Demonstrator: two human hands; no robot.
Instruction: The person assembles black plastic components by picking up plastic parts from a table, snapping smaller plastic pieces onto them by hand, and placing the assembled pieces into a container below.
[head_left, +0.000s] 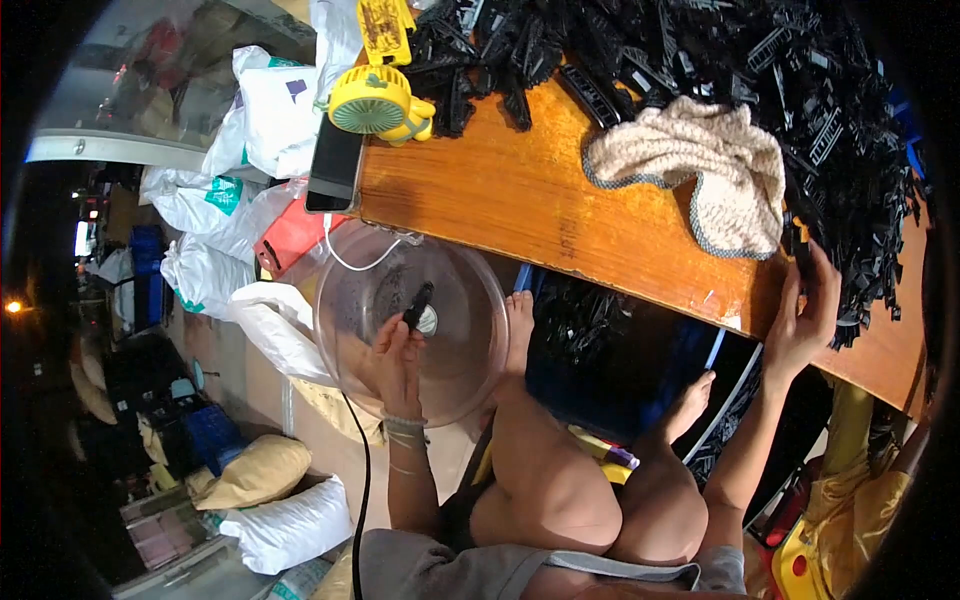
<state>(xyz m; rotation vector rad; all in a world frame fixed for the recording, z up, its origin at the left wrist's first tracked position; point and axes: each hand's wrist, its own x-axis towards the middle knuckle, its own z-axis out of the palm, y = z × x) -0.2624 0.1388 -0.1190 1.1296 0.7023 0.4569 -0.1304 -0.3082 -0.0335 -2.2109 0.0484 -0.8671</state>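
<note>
My left hand pinches a small black plastic part above a round, clear plastic basin beside the table. Over at the table's right side, my right hand has its fingers closed around another black plastic part, with a bit of orange showing near its top. That hand is at the edge of a large heap of black plastic parts spread across the wooden table. Just left of my right hand lies a crumpled beige cloth with a dark edging.
A yellow fan and a phone with a white cable sit at the table's left end. White sacks are stacked to the left. Under the table, a dark blue bin holds more black parts. A red bag lies behind the basin.
</note>
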